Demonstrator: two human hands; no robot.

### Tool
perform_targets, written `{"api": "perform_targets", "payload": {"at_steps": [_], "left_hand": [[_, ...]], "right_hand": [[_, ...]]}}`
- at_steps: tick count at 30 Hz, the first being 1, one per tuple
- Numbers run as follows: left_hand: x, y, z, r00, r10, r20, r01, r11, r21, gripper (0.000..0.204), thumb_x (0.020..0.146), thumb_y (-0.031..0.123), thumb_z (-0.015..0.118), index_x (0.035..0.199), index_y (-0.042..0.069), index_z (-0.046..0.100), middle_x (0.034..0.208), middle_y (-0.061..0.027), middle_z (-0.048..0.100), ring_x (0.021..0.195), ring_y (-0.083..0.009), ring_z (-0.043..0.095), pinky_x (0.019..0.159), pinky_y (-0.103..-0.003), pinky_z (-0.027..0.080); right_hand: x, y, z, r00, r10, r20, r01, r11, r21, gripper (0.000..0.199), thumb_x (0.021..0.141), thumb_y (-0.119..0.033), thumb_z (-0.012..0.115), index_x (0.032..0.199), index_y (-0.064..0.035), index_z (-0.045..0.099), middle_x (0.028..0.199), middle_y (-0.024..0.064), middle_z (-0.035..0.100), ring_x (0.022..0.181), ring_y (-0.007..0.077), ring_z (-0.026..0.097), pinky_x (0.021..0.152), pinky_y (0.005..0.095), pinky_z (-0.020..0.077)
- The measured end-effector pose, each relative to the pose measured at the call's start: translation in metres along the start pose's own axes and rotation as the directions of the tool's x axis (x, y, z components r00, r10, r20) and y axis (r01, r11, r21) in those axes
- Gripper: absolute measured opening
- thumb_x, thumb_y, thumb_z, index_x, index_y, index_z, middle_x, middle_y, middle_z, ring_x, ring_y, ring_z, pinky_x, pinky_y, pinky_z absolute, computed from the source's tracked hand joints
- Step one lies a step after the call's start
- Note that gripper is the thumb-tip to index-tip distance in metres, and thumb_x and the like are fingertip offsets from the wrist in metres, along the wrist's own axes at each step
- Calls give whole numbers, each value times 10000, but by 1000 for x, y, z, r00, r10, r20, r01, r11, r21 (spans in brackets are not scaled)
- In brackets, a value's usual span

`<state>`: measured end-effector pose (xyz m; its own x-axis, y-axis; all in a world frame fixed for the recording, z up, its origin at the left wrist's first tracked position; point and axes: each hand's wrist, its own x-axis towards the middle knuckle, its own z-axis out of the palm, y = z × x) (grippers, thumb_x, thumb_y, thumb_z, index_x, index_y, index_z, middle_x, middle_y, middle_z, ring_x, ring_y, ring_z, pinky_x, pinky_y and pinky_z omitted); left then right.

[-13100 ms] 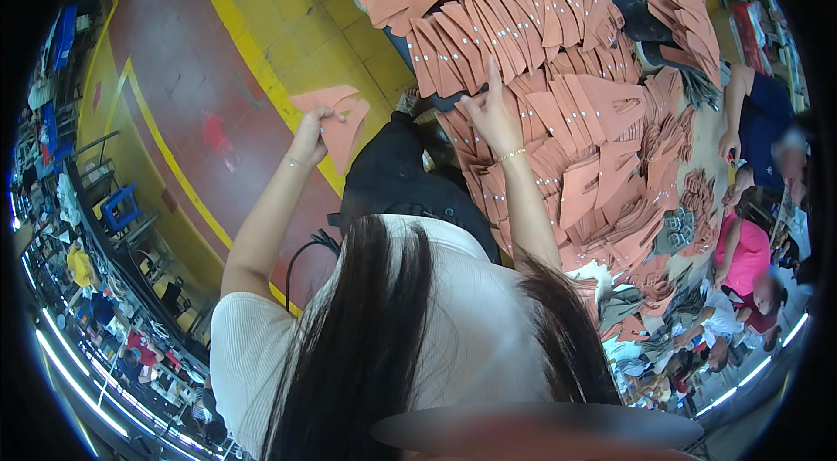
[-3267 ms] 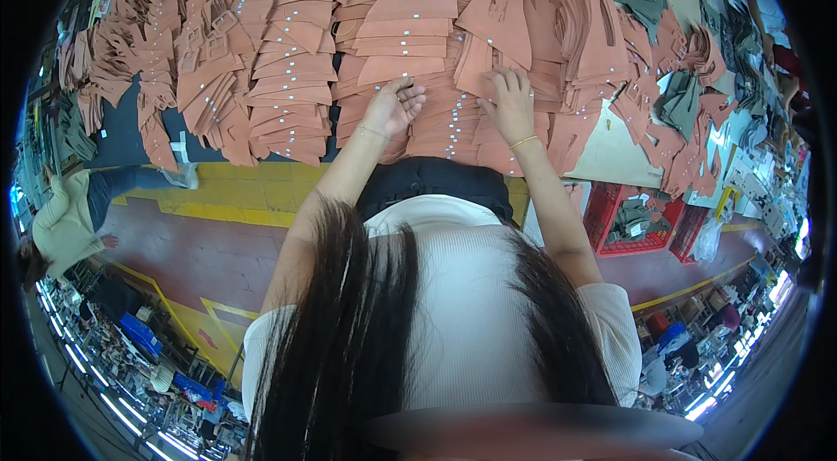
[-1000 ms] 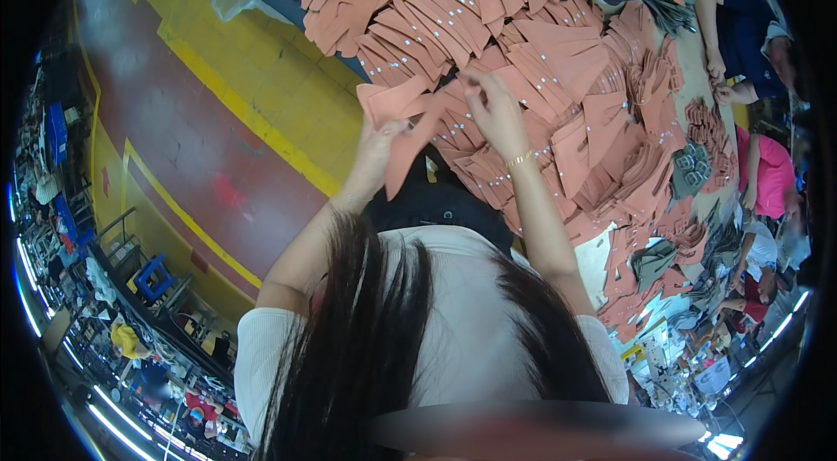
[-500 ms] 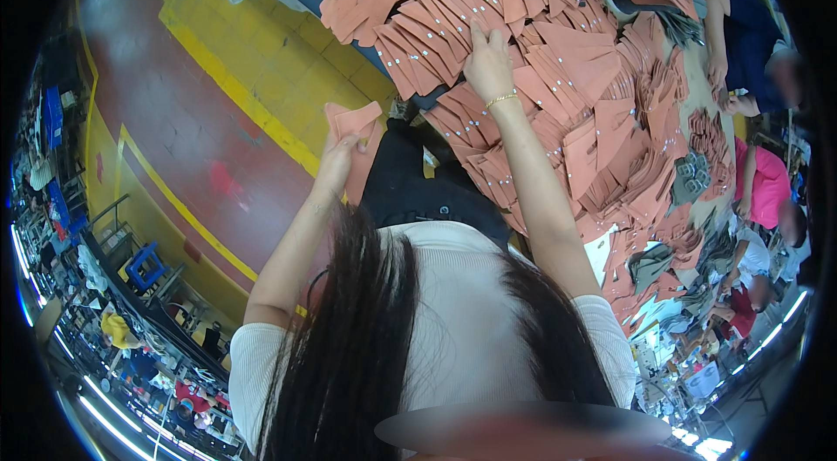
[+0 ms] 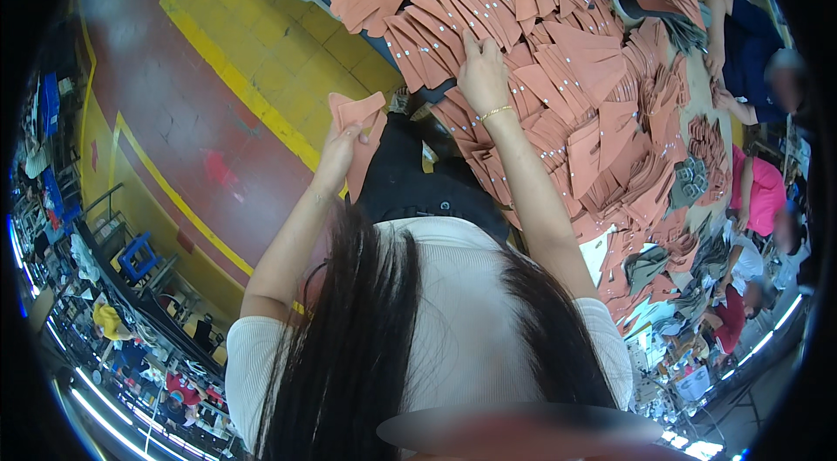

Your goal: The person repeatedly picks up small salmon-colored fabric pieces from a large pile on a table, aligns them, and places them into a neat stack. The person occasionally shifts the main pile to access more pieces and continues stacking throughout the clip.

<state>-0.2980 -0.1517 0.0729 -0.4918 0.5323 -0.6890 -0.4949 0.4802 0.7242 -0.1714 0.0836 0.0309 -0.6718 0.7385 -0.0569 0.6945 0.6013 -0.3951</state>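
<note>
My left hand is closed around a salmon-coloured cut piece, perhaps more than one layer, and holds it beside my dark trousers. The piece is angular, with a folded-looking top and a long strip hanging below. My right hand, a gold bracelet at its wrist, reaches to the near edge of a fanned row of similar pieces. Its fingers are partly extended and a little apart, with the tips at the pieces. No piece shows between them. Small white labels dot the row.
More overlapping salmon pieces cover the table. Dark grey-green pieces lie toward the right. Across the table stand people, one in a dark blue top, another in pink. On the left runs a red floor lane with yellow borders.
My right hand has shifted slightly left and back toward me along the row of pieces. My left hand still holds its salmon piece at nearly the same spot.
</note>
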Motion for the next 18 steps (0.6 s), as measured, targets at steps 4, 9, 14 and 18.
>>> {"api": "perform_targets", "payload": {"at_steps": [4,9,14,18], "left_hand": [[0,-1,-1,1000,4,19,-4,1000,-20,288,920,138,435,1194,63,477,805,-7,504,761,-106,478,736,-245,409],[1,0,-1,1000,-30,-4,30,999,15,277,921,143,443,1183,61,478,804,-4,502,759,-105,475,735,-246,410],[-1,2,-1,1000,-13,11,13,1000,2,266,923,145,447,1172,60,481,801,0,494,763,-102,467,738,-239,399],[-1,0,-1,1000,-8,5,8,1000,2,263,923,147,448,1168,58,483,803,0,492,766,-103,464,743,-240,394]], "right_hand": [[-7,-5,3,1000,-11,8,11,1000,-1,504,782,-41,515,1286,-47,496,1023,144,493,962,332,522,787,450,444],[-13,-9,5,1000,-24,4,24,999,-22,515,796,-54,523,1310,-62,488,1016,137,495,943,317,533,779,436,457],[-17,-13,6,998,-23,61,25,999,-45,531,798,-62,532,1324,-53,463,1028,138,493,949,316,531,781,444,455],[-20,-16,7,997,-26,73,30,998,-46,542,800,-70,544,1332,-51,444,1036,139,489,942,319,530,779,439,458]]}}
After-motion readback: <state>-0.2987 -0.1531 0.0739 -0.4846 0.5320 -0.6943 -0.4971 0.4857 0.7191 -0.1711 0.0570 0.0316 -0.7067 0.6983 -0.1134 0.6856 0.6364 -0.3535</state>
